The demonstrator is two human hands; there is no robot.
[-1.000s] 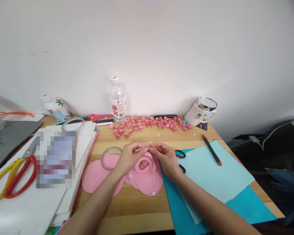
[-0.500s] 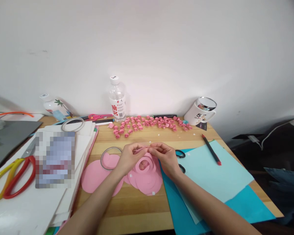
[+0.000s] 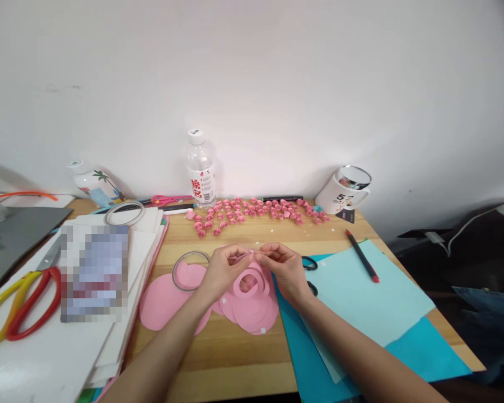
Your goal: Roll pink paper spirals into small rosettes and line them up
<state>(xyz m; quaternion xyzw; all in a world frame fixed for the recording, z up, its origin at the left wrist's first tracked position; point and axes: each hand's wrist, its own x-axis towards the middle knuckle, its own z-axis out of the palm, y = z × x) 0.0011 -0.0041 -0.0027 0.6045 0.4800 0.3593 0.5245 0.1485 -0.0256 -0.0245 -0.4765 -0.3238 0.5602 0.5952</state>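
Observation:
A coiled pink paper strip (image 3: 265, 284) hangs in loops below my fingertips. My left hand (image 3: 222, 271) pinches its upper end between thumb and fingers. Close beside it, my right hand (image 3: 284, 270) is closed in a pinch on the same paper; the exact grip is partly hidden by the fingers. Under the loops lie pink paper circles (image 3: 258, 319), with more pink circles (image 3: 159, 305) by my left forearm. A ring of tape (image 3: 174, 274) rests partly on those. Black scissor handles (image 3: 309, 263) show just right of my right hand.
Several rolled pink paper flowers (image 3: 237, 214) spread along the wall, near a clear bottle (image 3: 201, 173) and a white mug (image 3: 340, 193). Blue paper sheets (image 3: 369, 302) and a pen (image 3: 362, 257) are on the right. Red-yellow scissors (image 3: 33, 305) lie on white papers (image 3: 105, 341) at left.
Both hands stay in nearly the same place, still pinching the pink strip. My right fingers have shifted slightly, and the hanging loops have moved a little to the right.

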